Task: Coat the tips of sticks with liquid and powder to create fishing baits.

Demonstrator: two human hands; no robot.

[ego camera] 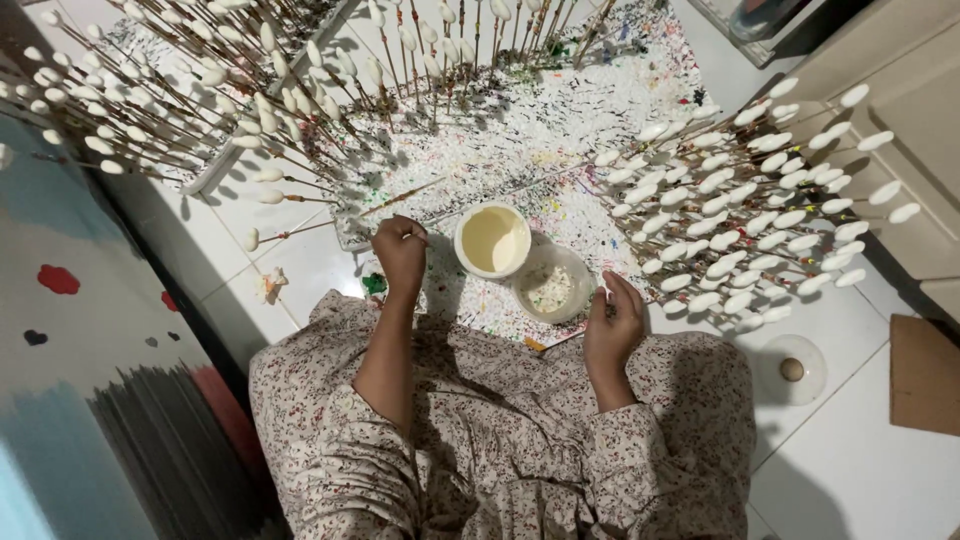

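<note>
While a thin stick point(415, 193) is being pinched in the left hand point(400, 250) | right hand point(612, 325) is being rested loosely curled, empty | cream-filled bowl point(492, 240) is likely being risked: tipping if nudged.

Left hand point(400, 250) pinches a thin stick point(405, 197) beside the cream-filled bowl point(492, 240); right hand point(612, 325) rests near white-tipped sticks point(750, 215).

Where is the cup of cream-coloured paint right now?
In the head view, the cup of cream paint stands on the speckled board in front of the person, just right of the left hand and touching a clear tub.
</note>
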